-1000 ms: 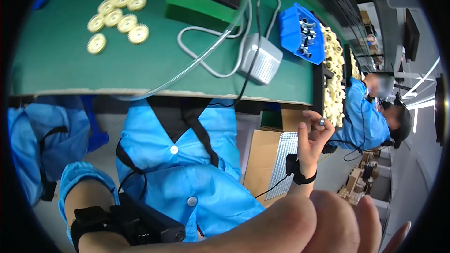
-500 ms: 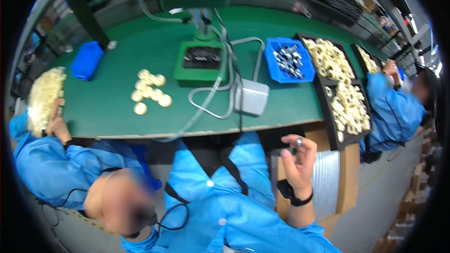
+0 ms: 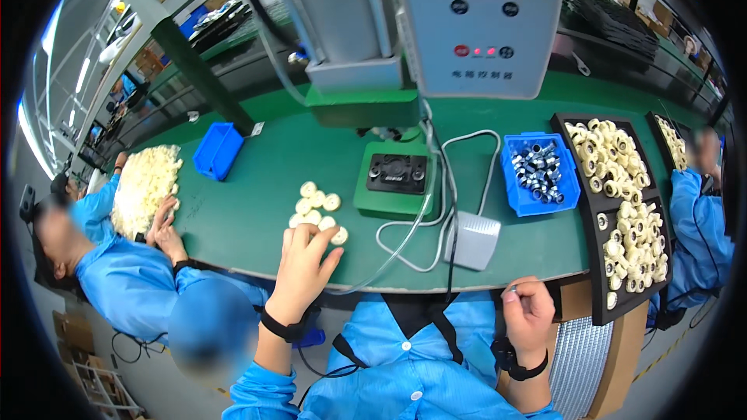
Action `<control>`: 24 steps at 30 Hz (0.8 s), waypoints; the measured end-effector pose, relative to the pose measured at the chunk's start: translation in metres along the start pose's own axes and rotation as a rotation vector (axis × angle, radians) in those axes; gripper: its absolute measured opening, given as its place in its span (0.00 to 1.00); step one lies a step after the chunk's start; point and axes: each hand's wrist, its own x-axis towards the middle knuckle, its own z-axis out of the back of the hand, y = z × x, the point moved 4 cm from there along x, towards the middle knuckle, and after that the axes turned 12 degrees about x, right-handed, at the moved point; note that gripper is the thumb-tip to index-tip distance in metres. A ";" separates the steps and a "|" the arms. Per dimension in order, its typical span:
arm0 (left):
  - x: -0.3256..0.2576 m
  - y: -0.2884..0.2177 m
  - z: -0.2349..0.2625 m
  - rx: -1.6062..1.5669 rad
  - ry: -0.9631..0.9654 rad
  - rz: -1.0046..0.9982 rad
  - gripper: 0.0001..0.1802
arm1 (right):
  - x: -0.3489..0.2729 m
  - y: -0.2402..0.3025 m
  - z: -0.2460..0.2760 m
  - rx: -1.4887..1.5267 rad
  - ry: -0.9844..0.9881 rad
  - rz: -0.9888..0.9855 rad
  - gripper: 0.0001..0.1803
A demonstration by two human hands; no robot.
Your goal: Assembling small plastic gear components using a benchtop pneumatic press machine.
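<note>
My left hand (image 3: 302, 271) reaches over the table edge to a small group of round cream plastic pieces (image 3: 317, 200). Its thumb and index finger are apart; the fingertips cover the nearest pieces, so contact is not clear. Lower right, in front of the table edge, my right hand (image 3: 529, 315) is closed in a pinch on a small metal part (image 3: 513, 289), mostly hidden by the fingers. Beyond the cream pieces stands a green press (image 3: 395, 201) with a black fixture (image 3: 397, 173) on its base. A blue bin (image 3: 572, 196) holds several shiny metal parts (image 3: 537, 171).
A grey pedal-like box (image 3: 474, 239) with cables and a clear hose lies mid-table. Black trays (image 3: 601, 284) of cream rings stand right; a lit control box (image 3: 482, 54) overhangs. An empty-looking blue bin (image 3: 219, 151) and a co-worker (image 3: 128, 272) are left; another (image 3: 696, 218) sits right.
My left hand has come into view and reached to the cream pieces. My right hand has lowered, its fingers curling in more. The view has tilted up and shifted left.
</note>
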 end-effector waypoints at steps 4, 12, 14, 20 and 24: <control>0.004 0.001 -0.013 0.046 0.053 -0.055 0.13 | 0.015 0.005 -0.010 -0.079 0.109 0.058 0.08; -0.001 -0.011 -0.016 -0.194 0.106 -0.175 0.15 | 0.031 -0.003 -0.044 -0.035 0.172 0.079 0.11; 0.008 -0.009 -0.012 -0.264 0.033 -0.160 0.16 | 0.033 0.000 -0.054 -0.041 0.196 0.118 0.10; 0.092 -0.026 -0.007 -0.504 -0.149 -0.109 0.18 | 0.030 -0.001 -0.067 -0.057 0.135 0.080 0.07; 0.128 -0.022 -0.037 -0.507 -0.084 -0.077 0.17 | 0.026 0.011 -0.080 -0.148 0.212 0.123 0.07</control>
